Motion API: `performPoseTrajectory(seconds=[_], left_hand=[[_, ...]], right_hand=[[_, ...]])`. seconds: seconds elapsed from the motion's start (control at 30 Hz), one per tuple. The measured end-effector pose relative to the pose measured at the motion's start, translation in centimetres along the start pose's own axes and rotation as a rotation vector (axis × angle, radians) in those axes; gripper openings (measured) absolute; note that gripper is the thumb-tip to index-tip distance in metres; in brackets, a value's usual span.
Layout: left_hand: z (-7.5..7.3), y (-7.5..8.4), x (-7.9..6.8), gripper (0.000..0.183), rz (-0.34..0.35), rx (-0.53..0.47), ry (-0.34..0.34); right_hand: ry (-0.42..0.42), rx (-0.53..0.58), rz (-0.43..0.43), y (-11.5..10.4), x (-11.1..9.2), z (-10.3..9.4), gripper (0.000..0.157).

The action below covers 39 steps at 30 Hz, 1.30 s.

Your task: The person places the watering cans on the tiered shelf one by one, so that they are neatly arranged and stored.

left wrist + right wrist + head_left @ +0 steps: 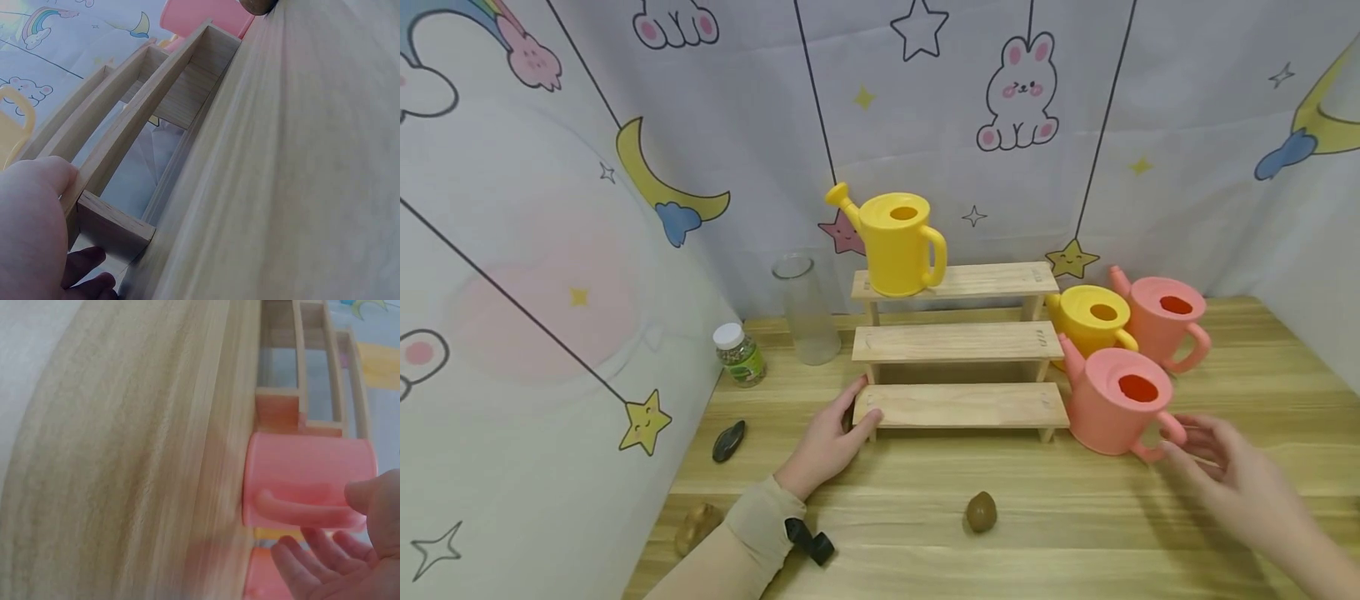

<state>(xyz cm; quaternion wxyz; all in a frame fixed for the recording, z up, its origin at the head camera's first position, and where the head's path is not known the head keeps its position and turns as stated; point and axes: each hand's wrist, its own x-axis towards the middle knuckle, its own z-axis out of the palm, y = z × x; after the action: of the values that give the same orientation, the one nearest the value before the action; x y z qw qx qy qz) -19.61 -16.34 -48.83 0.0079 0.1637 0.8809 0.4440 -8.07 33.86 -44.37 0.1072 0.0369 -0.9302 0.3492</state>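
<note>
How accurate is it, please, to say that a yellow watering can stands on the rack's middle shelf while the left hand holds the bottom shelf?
One detail is wrong: the yellow watering can stands on the top shelf, as the head view shows. The left hand does hold the bottom shelf.

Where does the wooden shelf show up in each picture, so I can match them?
Head view: the wooden shelf stands near the centre, slightly right.
Left wrist view: it slants through the left half, from the upper middle down to the lower left.
Right wrist view: upper right, turned sideways, cut off at the top.
Shared landmark: a pink watering can by one end, only partly visible in the left wrist view.
</note>
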Motion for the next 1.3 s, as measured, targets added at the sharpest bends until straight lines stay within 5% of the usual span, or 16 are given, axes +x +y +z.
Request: performPoseTrajectory(seconds=[0.2,0.57,0.97,1.3], left_hand=[[0.0,-0.1,-0.1,0.074,-0.002,-0.001,0.0],[0.2,-0.3,0.0,0.074,-0.003,0.022,0.007],[0.1,-0.1,0.0,0.074,-0.017,0.011,0.003],[0.1,-0.1,-0.1,0.075,-0.023,-0.007,-0.009]], right_hand=[[0.017,-0.044,-0.013,-0.4,0.0,0.1,0.029],[0.069,-0.089,0.022,-0.5,-0.7,0.3,0.02],[0.251,0.009,-0.028,-2.5,-1.0,-1.3,0.023],[0.346,0.06,-0.084,-6.4,1.0,-3.6,0.028]])
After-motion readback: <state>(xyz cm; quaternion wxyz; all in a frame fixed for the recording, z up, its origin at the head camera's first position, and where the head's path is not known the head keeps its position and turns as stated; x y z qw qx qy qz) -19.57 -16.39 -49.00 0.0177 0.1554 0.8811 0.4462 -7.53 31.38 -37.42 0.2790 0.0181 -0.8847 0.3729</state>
